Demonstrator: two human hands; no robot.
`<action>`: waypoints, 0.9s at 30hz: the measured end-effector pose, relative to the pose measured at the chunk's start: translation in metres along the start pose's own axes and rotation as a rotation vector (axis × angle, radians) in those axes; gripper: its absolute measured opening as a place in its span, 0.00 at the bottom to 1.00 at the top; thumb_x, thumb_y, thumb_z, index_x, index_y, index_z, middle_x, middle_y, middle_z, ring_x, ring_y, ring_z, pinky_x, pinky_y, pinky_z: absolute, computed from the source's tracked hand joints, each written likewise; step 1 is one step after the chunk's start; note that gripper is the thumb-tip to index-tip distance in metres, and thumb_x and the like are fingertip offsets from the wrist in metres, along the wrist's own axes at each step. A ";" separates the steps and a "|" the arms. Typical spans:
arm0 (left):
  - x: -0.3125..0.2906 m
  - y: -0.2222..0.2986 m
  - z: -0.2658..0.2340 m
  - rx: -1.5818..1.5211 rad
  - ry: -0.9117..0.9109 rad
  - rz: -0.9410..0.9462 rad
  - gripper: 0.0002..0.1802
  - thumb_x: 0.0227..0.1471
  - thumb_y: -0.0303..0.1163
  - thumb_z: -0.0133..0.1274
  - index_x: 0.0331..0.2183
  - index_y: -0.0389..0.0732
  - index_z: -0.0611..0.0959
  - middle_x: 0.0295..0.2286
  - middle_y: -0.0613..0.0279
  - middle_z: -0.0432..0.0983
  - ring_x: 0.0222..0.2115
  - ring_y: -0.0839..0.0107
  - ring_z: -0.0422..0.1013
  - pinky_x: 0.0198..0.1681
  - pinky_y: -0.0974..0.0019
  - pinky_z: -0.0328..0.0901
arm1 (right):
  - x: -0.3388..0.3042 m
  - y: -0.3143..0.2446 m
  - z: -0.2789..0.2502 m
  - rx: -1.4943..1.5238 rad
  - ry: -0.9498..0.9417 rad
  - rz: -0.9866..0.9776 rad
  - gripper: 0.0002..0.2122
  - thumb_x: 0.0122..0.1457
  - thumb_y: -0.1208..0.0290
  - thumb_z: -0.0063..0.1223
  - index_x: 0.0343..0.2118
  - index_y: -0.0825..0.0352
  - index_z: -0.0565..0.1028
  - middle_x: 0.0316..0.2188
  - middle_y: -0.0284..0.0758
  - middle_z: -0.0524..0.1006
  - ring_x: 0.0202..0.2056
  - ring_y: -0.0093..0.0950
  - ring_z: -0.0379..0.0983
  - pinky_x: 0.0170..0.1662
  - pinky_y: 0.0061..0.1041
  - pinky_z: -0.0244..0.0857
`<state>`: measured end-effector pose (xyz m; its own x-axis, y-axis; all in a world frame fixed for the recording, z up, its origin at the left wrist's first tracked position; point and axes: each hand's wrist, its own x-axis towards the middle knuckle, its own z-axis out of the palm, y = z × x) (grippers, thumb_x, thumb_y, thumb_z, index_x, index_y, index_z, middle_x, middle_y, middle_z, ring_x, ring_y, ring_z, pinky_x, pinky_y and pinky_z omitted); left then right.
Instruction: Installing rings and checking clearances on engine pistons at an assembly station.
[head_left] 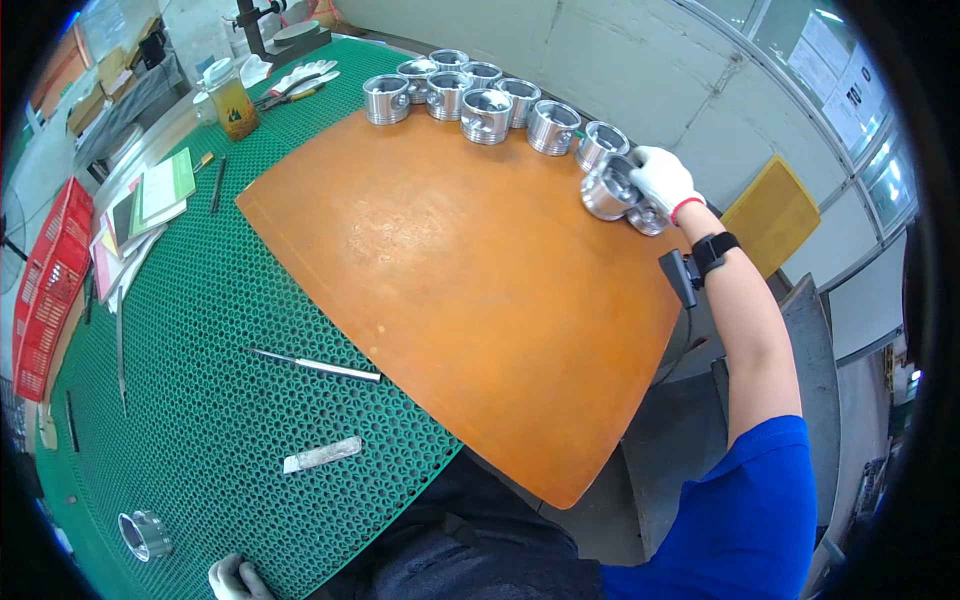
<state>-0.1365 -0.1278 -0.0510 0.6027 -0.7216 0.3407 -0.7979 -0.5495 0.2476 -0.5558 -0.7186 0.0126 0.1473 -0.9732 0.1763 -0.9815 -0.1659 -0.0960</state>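
My right hand (663,180), in a white glove with a red cuff, is closed on a silver metal piston (606,190) at the right end of the row. The held piston is tilted, and its far side is hidden by my glove. Another piston (648,218) shows partly below my wrist. Several more pistons (487,117) stand along the far edge of the orange-brown sheet (450,270). My left hand (238,578), also gloved, rests on the mat's near edge at the bottom; its partly visible fingers lie there with nothing seen in them. Closest to it is a silver ring-shaped part (145,536).
On the green perforated mat (230,400) lie a slim metal scraper-like tool (315,367) and a whitish bar (322,455). Papers (150,200), a red basket (50,290), a jug of yellowish liquid (232,100) and pliers (290,92) are farther left. A wall borders the far side.
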 end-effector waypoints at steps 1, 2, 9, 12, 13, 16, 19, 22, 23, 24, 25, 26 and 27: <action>0.000 0.000 0.000 -0.002 -0.001 0.001 0.09 0.53 0.31 0.58 0.35 0.37 0.83 0.33 0.53 0.78 0.34 0.53 0.73 0.42 0.56 0.67 | 0.001 -0.011 0.001 -0.012 -0.015 -0.025 0.15 0.52 0.67 0.47 0.41 0.65 0.79 0.42 0.47 0.78 0.46 0.44 0.75 0.50 0.38 0.67; -0.001 -0.001 0.000 -0.004 0.003 -0.001 0.09 0.53 0.31 0.58 0.35 0.37 0.83 0.33 0.53 0.78 0.34 0.53 0.73 0.42 0.56 0.67 | 0.004 -0.022 0.004 -0.022 -0.030 -0.053 0.16 0.52 0.66 0.47 0.41 0.66 0.78 0.42 0.47 0.78 0.46 0.44 0.74 0.50 0.39 0.67; -0.001 -0.002 0.002 -0.025 0.028 0.018 0.09 0.54 0.31 0.58 0.35 0.36 0.83 0.33 0.52 0.78 0.34 0.54 0.73 0.42 0.56 0.67 | 0.037 -0.062 0.028 -0.047 0.048 -0.075 0.16 0.54 0.68 0.47 0.45 0.65 0.76 0.42 0.49 0.77 0.47 0.44 0.74 0.50 0.39 0.67; -0.003 -0.001 0.000 -0.021 0.025 0.005 0.08 0.53 0.30 0.57 0.35 0.36 0.83 0.33 0.53 0.78 0.34 0.54 0.73 0.42 0.57 0.67 | 0.031 -0.075 0.028 -0.069 0.188 -0.023 0.21 0.54 0.67 0.50 0.52 0.63 0.71 0.45 0.49 0.76 0.47 0.44 0.73 0.51 0.39 0.67; -0.003 0.000 -0.002 -0.019 0.023 0.001 0.08 0.53 0.30 0.57 0.35 0.36 0.83 0.33 0.53 0.78 0.34 0.54 0.73 0.42 0.57 0.67 | 0.030 -0.079 0.022 -0.056 0.085 -0.002 0.29 0.53 0.64 0.54 0.60 0.59 0.63 0.49 0.48 0.74 0.51 0.45 0.72 0.53 0.40 0.66; 0.000 0.005 -0.001 -0.044 0.039 0.004 0.08 0.53 0.29 0.57 0.35 0.36 0.83 0.33 0.52 0.78 0.34 0.54 0.73 0.42 0.57 0.67 | 0.051 -0.063 0.025 0.071 -0.066 -0.020 0.35 0.51 0.61 0.56 0.64 0.57 0.59 0.53 0.48 0.72 0.53 0.47 0.69 0.57 0.40 0.64; 0.002 0.004 0.001 -0.019 0.024 0.002 0.08 0.53 0.28 0.57 0.35 0.35 0.83 0.33 0.52 0.78 0.34 0.54 0.73 0.43 0.57 0.67 | 0.061 -0.075 0.023 -0.021 -0.215 0.043 0.36 0.50 0.59 0.57 0.64 0.56 0.60 0.55 0.48 0.71 0.56 0.45 0.68 0.59 0.39 0.62; 0.005 0.004 0.004 -0.013 0.030 0.000 0.08 0.52 0.27 0.57 0.35 0.35 0.83 0.33 0.52 0.78 0.34 0.54 0.73 0.42 0.57 0.68 | 0.083 -0.065 0.032 -0.081 -0.250 0.097 0.34 0.50 0.56 0.57 0.62 0.55 0.63 0.56 0.45 0.71 0.57 0.43 0.68 0.59 0.38 0.62; 0.005 0.005 0.005 -0.017 0.036 -0.007 0.07 0.52 0.27 0.58 0.35 0.35 0.83 0.33 0.52 0.78 0.34 0.54 0.73 0.42 0.57 0.68 | 0.088 -0.064 0.036 -0.088 -0.275 0.053 0.33 0.50 0.55 0.57 0.61 0.54 0.64 0.56 0.45 0.71 0.56 0.43 0.68 0.59 0.38 0.62; 0.006 0.004 0.005 -0.013 0.040 -0.017 0.07 0.52 0.27 0.58 0.35 0.35 0.83 0.33 0.52 0.78 0.34 0.54 0.73 0.42 0.57 0.68 | 0.092 -0.062 0.037 -0.096 -0.298 0.009 0.32 0.50 0.54 0.56 0.61 0.53 0.65 0.57 0.44 0.71 0.56 0.43 0.68 0.58 0.38 0.62; 0.007 0.003 0.006 -0.020 0.042 -0.003 0.07 0.52 0.26 0.58 0.35 0.36 0.83 0.33 0.52 0.79 0.34 0.54 0.73 0.42 0.57 0.68 | 0.091 -0.057 0.037 -0.046 -0.265 0.002 0.32 0.50 0.54 0.57 0.60 0.51 0.66 0.56 0.43 0.71 0.56 0.42 0.68 0.58 0.37 0.62; 0.005 0.000 0.005 -0.024 0.044 0.005 0.07 0.51 0.25 0.58 0.35 0.36 0.83 0.33 0.52 0.79 0.34 0.54 0.73 0.42 0.56 0.68 | 0.088 -0.057 0.037 0.017 -0.239 0.009 0.31 0.50 0.56 0.58 0.60 0.50 0.67 0.56 0.42 0.72 0.56 0.42 0.68 0.58 0.36 0.62; 0.004 -0.003 0.005 -0.060 0.041 -0.025 0.07 0.52 0.28 0.58 0.35 0.37 0.84 0.33 0.52 0.79 0.35 0.54 0.73 0.42 0.56 0.68 | 0.084 -0.058 0.033 0.045 -0.223 0.007 0.33 0.47 0.60 0.59 0.60 0.54 0.66 0.54 0.42 0.73 0.54 0.41 0.70 0.57 0.35 0.63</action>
<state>-0.1321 -0.1311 -0.0551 0.6224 -0.6895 0.3703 -0.7826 -0.5402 0.3095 -0.4826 -0.7965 0.0007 0.1688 -0.9846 -0.0448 -0.9768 -0.1610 -0.1412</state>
